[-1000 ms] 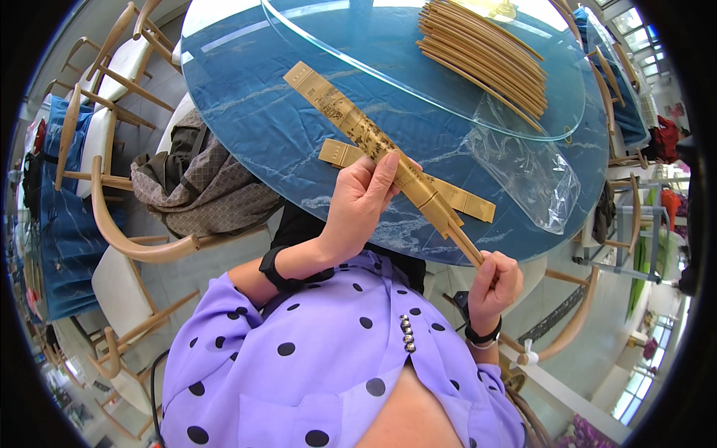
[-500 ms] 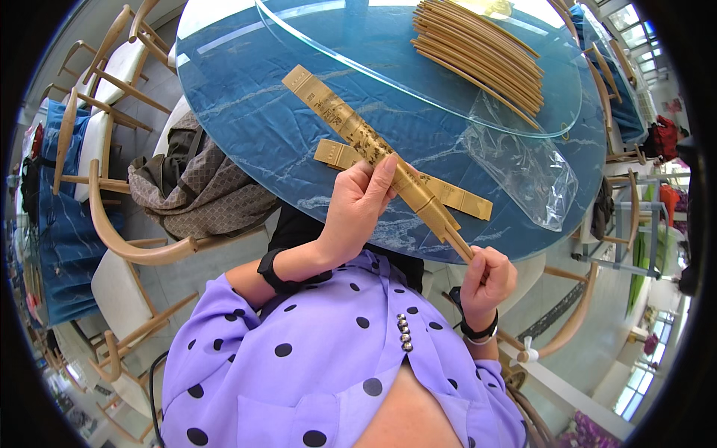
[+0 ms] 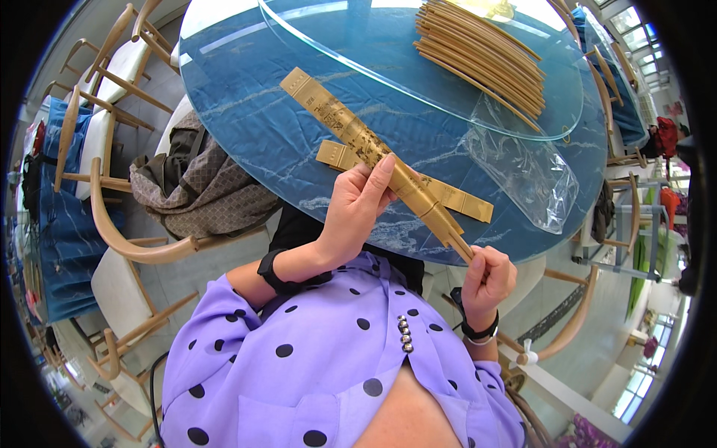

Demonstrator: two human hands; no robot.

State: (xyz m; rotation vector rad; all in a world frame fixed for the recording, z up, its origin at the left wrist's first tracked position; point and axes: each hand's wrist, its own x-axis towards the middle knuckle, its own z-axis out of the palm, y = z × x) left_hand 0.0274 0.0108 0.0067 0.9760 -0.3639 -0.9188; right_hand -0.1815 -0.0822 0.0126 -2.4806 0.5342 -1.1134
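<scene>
My left hand (image 3: pixel 352 209) is closed around the middle of a long gold paper chopstick sleeve (image 3: pixel 328 112) with dark print, thumb on top. The sleeve slants above the table from far left to near right. From its near end juts a pair of wooden chopsticks (image 3: pixel 464 252), mostly hidden inside. At their tips, my right hand (image 3: pixel 488 278) is closed in a pinch. Beneath the held sleeve, more gold paper sleeves (image 3: pixel 469 204) lie crosswise on the blue table (image 3: pixel 276 153); how many cannot be made out.
A row of loose wooden chopsticks (image 3: pixel 482 63) rests on the glass turntable (image 3: pixel 336 56) at the far right. Beside it lies a crumpled clear plastic bag (image 3: pixel 534 183). To the left, a patterned brown bag (image 3: pixel 202 187) sits on a wooden chair (image 3: pixel 142 254).
</scene>
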